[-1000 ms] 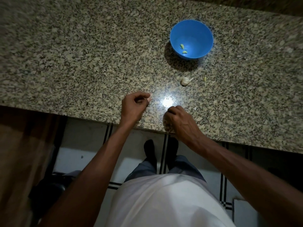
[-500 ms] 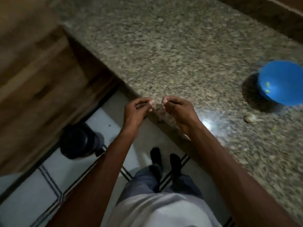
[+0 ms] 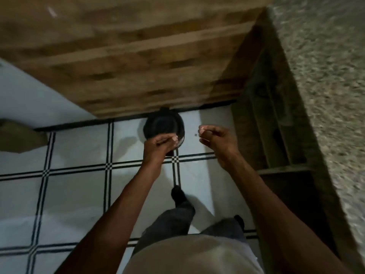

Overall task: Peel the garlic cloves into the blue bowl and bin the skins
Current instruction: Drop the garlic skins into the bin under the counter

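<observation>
Both hands' fingertips pinched together, contents too blurred to tell. Left hand hovers over round black bin on white tiled floor with black grid lines, against wood-grain cabinet. Right hand just right of bin, forearm extended. Speckled granite worktop at right; blue bowl out of view.

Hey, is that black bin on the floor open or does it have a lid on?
Open, it seems: the black bin shows a round rim with a dark hollow inside and no lid in view. The left hand overlaps its near edge.
</observation>
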`<state>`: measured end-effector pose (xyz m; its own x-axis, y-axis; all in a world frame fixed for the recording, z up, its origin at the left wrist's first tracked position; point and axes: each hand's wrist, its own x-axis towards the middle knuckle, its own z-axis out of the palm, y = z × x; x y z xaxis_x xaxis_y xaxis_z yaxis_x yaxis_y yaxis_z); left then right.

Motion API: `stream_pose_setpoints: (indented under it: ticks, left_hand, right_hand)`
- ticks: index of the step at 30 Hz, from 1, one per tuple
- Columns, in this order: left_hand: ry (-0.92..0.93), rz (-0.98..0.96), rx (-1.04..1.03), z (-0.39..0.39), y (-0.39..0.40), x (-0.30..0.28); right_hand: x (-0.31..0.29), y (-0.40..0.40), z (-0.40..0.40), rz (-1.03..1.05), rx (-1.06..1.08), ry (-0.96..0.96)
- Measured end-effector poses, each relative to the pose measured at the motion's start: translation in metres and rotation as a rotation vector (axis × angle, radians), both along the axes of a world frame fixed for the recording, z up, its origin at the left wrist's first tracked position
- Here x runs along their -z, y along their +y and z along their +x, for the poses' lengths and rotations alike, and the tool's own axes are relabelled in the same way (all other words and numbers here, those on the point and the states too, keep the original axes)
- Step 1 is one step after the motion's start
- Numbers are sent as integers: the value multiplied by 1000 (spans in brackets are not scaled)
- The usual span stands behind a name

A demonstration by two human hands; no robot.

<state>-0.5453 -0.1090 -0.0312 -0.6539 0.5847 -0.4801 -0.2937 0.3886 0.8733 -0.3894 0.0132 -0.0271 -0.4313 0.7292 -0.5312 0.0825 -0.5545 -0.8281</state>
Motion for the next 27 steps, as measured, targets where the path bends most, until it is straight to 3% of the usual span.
stream_pose_setpoints:
  ticks: [7, 19, 27]
  left_hand:
    - [-19, -72, -121, -99, -42, 31]
    - [-29, -132, -170, -174, -50, 68]
    - [-130, -213, -192, -211, -19, 170]
  right_hand:
    - [29, -36, -104, 13, -122, -38]
    - [81, -40, -200, -59, -227, -234]
    - [173, -22, -254, -141, -234, -280]
